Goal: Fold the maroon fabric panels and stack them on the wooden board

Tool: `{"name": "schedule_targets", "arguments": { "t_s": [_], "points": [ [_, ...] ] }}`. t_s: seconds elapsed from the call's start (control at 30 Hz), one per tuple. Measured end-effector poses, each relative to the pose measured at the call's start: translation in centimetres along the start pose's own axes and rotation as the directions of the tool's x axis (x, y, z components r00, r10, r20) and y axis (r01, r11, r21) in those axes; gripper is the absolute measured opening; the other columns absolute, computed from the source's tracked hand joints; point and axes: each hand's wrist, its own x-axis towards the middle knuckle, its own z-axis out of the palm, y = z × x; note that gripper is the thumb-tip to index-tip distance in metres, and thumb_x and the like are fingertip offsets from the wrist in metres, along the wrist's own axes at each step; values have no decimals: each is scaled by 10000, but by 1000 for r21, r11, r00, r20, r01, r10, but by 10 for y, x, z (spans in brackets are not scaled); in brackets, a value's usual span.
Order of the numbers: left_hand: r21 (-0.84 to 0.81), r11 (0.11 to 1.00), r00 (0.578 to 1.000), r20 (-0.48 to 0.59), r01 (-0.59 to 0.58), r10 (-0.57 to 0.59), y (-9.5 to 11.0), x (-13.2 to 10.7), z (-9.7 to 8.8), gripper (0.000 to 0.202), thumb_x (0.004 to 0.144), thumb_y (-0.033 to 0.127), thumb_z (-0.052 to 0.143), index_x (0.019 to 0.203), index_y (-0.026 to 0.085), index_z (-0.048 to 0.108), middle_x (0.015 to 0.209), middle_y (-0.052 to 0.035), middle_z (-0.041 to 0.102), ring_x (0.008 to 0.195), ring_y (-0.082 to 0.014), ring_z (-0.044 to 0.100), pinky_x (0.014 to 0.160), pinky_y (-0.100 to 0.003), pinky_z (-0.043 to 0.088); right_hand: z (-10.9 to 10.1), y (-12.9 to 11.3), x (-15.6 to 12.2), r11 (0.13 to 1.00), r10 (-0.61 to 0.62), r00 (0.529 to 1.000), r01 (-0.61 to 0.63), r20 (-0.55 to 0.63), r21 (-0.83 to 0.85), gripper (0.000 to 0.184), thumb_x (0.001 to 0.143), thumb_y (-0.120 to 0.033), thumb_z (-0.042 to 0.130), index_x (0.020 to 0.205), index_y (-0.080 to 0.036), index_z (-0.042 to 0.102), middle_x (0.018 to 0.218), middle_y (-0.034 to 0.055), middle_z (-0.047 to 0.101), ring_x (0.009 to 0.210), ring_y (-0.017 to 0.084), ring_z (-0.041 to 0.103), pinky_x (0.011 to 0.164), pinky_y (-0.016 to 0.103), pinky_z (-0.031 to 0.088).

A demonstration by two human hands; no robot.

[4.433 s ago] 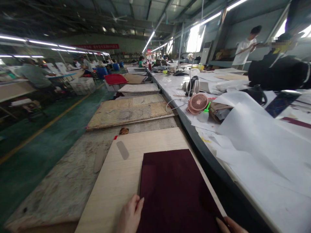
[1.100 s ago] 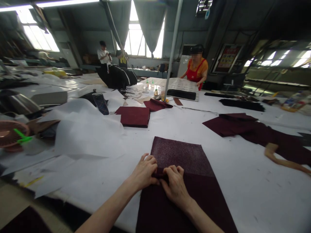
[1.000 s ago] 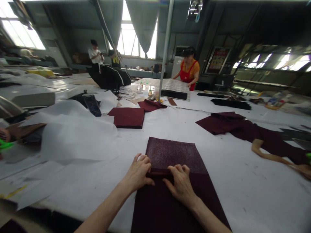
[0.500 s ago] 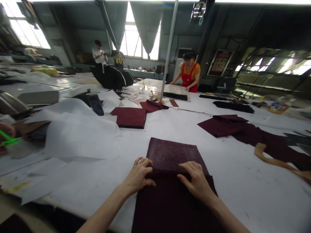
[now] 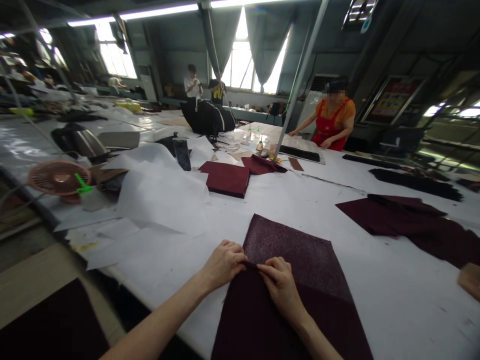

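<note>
A dark maroon fabric piece (image 5: 296, 315) lies in front of me, running off the bottom of the view. Its far part is a lighter, speckled panel (image 5: 288, 245). At the left end of the line between the two, my left hand (image 5: 227, 262) pinches the fabric's edge between thumb and fingers. Close beside it, my right hand (image 5: 281, 282) grips the same raised fold, its fingertips closed on the cloth. A short ridge of fabric stands up between both hands.
A folded maroon stack (image 5: 227, 178) lies ahead, with loose maroon cloth (image 5: 405, 220) to the right. White sheets (image 5: 161, 195), a pink fan (image 5: 60, 177) and a metal kettle (image 5: 82, 140) are at the left. A co-worker in a red apron (image 5: 332, 122) stands across the table.
My right hand has moved left along the fold, close to my left hand. Both hands have closed on the fabric. The view has turned left.
</note>
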Motion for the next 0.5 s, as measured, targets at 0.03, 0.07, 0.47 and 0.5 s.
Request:
{"name": "schedule_targets", "arguments": {
  "t_s": [0.03,0.07,0.47,0.5],
  "points": [
    [0,1000,1000,-5,-13,13,-1,-1,2,119,836,213,625,930,251,688,915,-4,652,908,-167,582,874,-329,394,0,0,0,1000,-11,1000,11,-2,-9,228,912,-172,514,1013,-282,686,853,33,598,848,197,533,758,363,383],
    [1,1000,1000,-15,-26,26,-2,-3,4,127,857,206,596,931,247,691,912,-7,653,890,-159,584,856,-316,409,1,1,-1,1000,-21,1000,21,-3,-20,248,916,-164,504,1030,-288,685,854,33,592,847,195,527,755,362,381],
    [142,972,973,-112,-187,203,-6,-20,23,213,929,155,459,1028,189,644,931,-36,616,857,-156,542,794,-300,484,3,1,-8,975,-168,985,171,29,-141,331,917,-89,452,1160,-228,630,898,60,544,850,196,465,771,368,355],
    [154,968,971,-108,-196,213,-6,-20,24,212,932,156,455,1033,184,638,933,-37,614,852,-156,538,789,-302,484,3,1,-8,973,-173,984,176,37,-148,333,915,-80,448,1159,-217,627,900,64,542,849,197,461,766,366,355]
  ]
}}
